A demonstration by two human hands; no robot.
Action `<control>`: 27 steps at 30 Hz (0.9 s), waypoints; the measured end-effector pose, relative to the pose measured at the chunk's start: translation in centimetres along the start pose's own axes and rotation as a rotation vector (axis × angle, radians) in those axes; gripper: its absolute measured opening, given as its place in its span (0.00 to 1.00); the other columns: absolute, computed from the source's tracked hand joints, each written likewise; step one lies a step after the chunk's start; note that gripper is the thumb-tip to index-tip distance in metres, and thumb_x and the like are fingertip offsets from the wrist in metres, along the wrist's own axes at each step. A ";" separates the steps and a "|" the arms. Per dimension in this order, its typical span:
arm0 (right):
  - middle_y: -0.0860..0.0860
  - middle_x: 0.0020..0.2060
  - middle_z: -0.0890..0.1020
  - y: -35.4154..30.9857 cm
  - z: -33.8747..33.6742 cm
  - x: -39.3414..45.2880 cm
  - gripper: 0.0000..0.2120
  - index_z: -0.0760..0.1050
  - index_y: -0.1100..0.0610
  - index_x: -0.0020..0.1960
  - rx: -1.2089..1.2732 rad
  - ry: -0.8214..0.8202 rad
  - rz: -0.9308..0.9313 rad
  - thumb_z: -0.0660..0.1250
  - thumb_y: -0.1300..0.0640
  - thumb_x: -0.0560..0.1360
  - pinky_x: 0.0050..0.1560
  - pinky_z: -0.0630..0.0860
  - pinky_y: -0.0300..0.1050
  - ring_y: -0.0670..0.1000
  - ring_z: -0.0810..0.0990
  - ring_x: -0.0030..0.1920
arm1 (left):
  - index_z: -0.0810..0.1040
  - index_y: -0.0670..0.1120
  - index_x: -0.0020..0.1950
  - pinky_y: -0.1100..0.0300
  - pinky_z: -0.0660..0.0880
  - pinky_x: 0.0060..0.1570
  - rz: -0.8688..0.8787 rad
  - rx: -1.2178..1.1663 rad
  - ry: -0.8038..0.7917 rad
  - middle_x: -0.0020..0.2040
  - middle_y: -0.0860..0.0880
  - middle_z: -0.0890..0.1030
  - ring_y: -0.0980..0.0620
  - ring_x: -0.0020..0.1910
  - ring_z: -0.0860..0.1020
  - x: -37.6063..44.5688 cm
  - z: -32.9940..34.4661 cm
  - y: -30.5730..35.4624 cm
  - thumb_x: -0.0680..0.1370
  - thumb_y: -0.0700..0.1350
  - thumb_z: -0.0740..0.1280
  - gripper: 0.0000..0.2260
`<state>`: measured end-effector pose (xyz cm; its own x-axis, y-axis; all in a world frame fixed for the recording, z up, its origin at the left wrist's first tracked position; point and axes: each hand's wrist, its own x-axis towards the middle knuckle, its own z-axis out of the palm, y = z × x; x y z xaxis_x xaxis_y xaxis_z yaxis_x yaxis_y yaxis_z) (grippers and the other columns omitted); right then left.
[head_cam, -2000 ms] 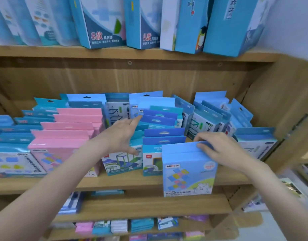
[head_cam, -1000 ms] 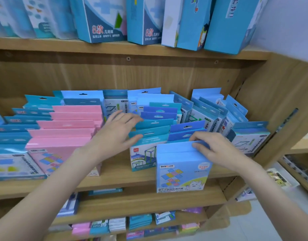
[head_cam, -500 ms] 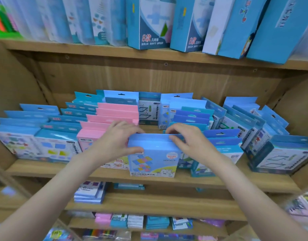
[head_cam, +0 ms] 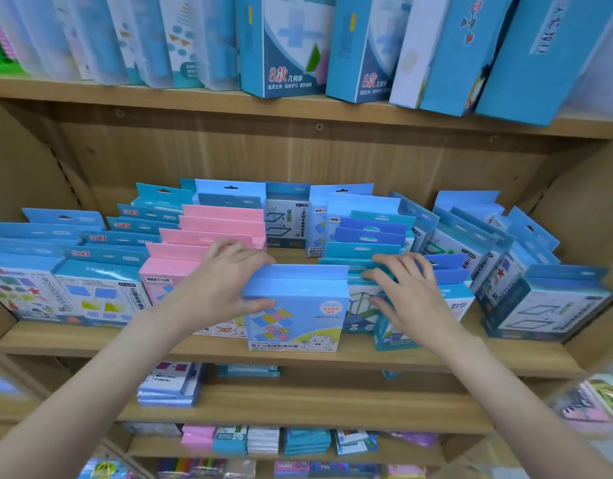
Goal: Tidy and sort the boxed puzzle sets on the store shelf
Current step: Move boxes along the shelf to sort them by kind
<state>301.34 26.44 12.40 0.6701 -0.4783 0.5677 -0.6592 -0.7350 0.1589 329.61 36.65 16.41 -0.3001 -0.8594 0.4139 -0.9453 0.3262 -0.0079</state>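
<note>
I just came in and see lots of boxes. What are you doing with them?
A person is tidying boxed puzzle sets on a wooden store shelf. The left hand grips the left end of a light blue puzzle box at the front edge. The right hand rests, fingers spread, on the teal boxes beside it. A row of pink boxes stands to the left.

Light-blue puzzle box point(head_cam: 294, 305) (upright) at shelf front
</note>
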 end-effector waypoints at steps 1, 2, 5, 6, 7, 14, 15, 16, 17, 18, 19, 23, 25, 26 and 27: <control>0.54 0.54 0.78 0.3 0.0 -0.1 0.17 0.74 0.54 0.51 -0.001 0.010 0.001 0.75 0.57 0.65 0.61 0.59 0.53 0.54 0.68 0.54 | 0.78 0.45 0.53 0.58 0.57 0.54 -0.013 -0.008 -0.005 0.46 0.49 0.81 0.46 0.46 0.77 0.1 0.0 0.0 0.67 0.61 0.67 0.24; 0.54 0.54 0.78 0.6 0.0 -0.3 0.17 0.74 0.54 0.51 -0.003 0.014 0.003 0.76 0.57 0.65 0.61 0.58 0.53 0.54 0.68 0.54 | 0.78 0.44 0.54 0.58 0.56 0.55 -0.028 -0.017 -0.008 0.47 0.49 0.81 0.45 0.48 0.76 0.1 0.0 0.0 0.67 0.58 0.71 0.23; 0.54 0.54 0.77 1.8 -0.1 -0.7 0.17 0.73 0.54 0.51 0.005 -0.006 0.019 0.75 0.56 0.66 0.62 0.57 0.52 0.54 0.68 0.54 | 0.78 0.44 0.56 0.58 0.55 0.57 -0.055 -0.003 -0.020 0.49 0.48 0.81 0.45 0.50 0.75 0.4 0.1 0.3 0.66 0.53 0.75 0.23; 0.54 0.54 0.77 2.1 -0.1 -0.8 0.17 0.73 0.54 0.51 0.010 -0.011 0.021 0.75 0.56 0.66 0.62 0.57 0.52 0.54 0.68 0.55 | 0.78 0.44 0.56 0.57 0.54 0.58 -0.059 0.007 -0.025 0.49 0.48 0.81 0.45 0.50 0.75 0.5 0.1 0.4 0.66 0.53 0.75 0.23; 0.54 0.54 0.77 2.4 -0.1 -0.9 0.17 0.73 0.54 0.51 0.013 -0.015 0.024 0.75 0.55 0.66 0.63 0.57 0.52 0.54 0.68 0.55 | 0.77 0.44 0.56 0.57 0.54 0.58 -0.064 0.014 -0.034 0.49 0.48 0.81 0.45 0.51 0.75 0.6 0.1 0.5 0.66 0.53 0.75 0.23; 0.55 0.52 0.77 4.1 -0.5 -1.6 0.19 0.71 0.53 0.53 0.028 -0.026 0.029 0.75 0.55 0.66 0.62 0.56 0.52 0.53 0.67 0.54 | 0.77 0.45 0.55 0.55 0.55 0.59 -0.046 0.054 -0.029 0.49 0.49 0.81 0.45 0.50 0.76 0.6 0.3 0.4 0.68 0.60 0.67 0.24; 0.55 0.53 0.77 4.4 -0.6 -1.7 0.19 0.70 0.53 0.53 0.033 -0.030 0.028 0.74 0.55 0.66 0.62 0.56 0.51 0.53 0.67 0.54 | 0.77 0.45 0.55 0.55 0.56 0.58 -0.043 0.055 -0.030 0.48 0.50 0.81 0.45 0.49 0.77 0.5 0.3 0.4 0.68 0.61 0.63 0.25; 0.55 0.53 0.77 4.7 -0.8 -1.8 0.19 0.70 0.52 0.53 0.037 -0.034 0.025 0.74 0.55 0.67 0.62 0.56 0.51 0.53 0.67 0.54 | 0.77 0.45 0.54 0.55 0.56 0.58 -0.040 0.048 -0.030 0.47 0.50 0.81 0.46 0.48 0.77 0.5 0.2 0.3 0.67 0.62 0.61 0.25; 0.55 0.53 0.77 4.9 -0.8 -1.8 0.19 0.70 0.52 0.53 0.040 -0.039 0.022 0.74 0.55 0.67 0.62 0.57 0.50 0.53 0.67 0.54 | 0.77 0.45 0.54 0.56 0.56 0.58 -0.039 0.034 -0.026 0.47 0.50 0.81 0.47 0.47 0.77 0.4 0.2 0.2 0.67 0.62 0.60 0.25; 0.55 0.53 0.77 5.1 -0.9 -1.9 0.19 0.69 0.52 0.53 0.043 -0.043 0.019 0.74 0.55 0.67 0.62 0.57 0.50 0.52 0.68 0.54 | 0.77 0.45 0.54 0.56 0.56 0.59 -0.037 0.020 -0.020 0.47 0.51 0.81 0.47 0.47 0.77 0.3 0.2 0.1 0.67 0.62 0.60 0.25; 0.54 0.53 0.77 5.2 -1.0 -1.9 0.19 0.69 0.51 0.53 0.045 -0.048 0.018 0.74 0.55 0.67 0.61 0.57 0.49 0.52 0.68 0.54 | 0.77 0.45 0.55 0.57 0.56 0.60 -0.034 0.010 -0.013 0.47 0.51 0.81 0.48 0.47 0.76 0.2 0.2 0.1 0.67 0.62 0.60 0.25; 0.50 0.55 0.74 5.7 -1.1 -2.1 0.20 0.69 0.50 0.54 0.058 -0.077 0.018 0.74 0.55 0.66 0.61 0.58 0.50 0.52 0.68 0.54 | 0.77 0.45 0.54 0.57 0.57 0.58 -0.038 0.011 0.051 0.46 0.51 0.79 0.53 0.48 0.68 0.1 0.5 0.1 0.68 0.61 0.60 0.24; 0.48 0.57 0.70 5.9 -1.3 -2.1 0.21 0.69 0.49 0.54 0.058 -0.097 -0.001 0.75 0.54 0.66 0.62 0.58 0.51 0.52 0.68 0.56 | 0.76 0.44 0.52 0.56 0.58 0.57 -0.055 0.057 0.090 0.45 0.50 0.78 0.52 0.49 0.66 0.4 0.8 0.3 0.68 0.61 0.61 0.23; 0.48 0.57 0.70 5.8 -1.4 -2.2 0.21 0.69 0.49 0.53 0.049 -0.110 -0.021 0.75 0.54 0.65 0.64 0.57 0.52 0.52 0.68 0.57 | 0.76 0.44 0.52 0.55 0.58 0.57 -0.064 0.079 0.103 0.45 0.50 0.78 0.52 0.49 0.66 0.5 1.0 0.3 0.68 0.60 0.62 0.23; 0.49 0.58 0.70 5.7 -1.5 -2.1 0.20 0.70 0.50 0.53 0.039 -0.121 -0.040 0.75 0.54 0.65 0.65 0.57 0.53 0.52 0.68 0.58 | 0.76 0.43 0.52 0.55 0.58 0.57 -0.072 0.097 0.113 0.44 0.49 0.78 0.51 0.48 0.66 0.6 1.2 0.4 0.68 0.59 0.65 0.22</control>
<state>295.65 24.03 13.31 0.7333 -0.5012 0.4593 -0.6190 -0.7716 0.1463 328.93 35.75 15.59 -0.2202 -0.8277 0.5162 -0.9733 0.2215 -0.0601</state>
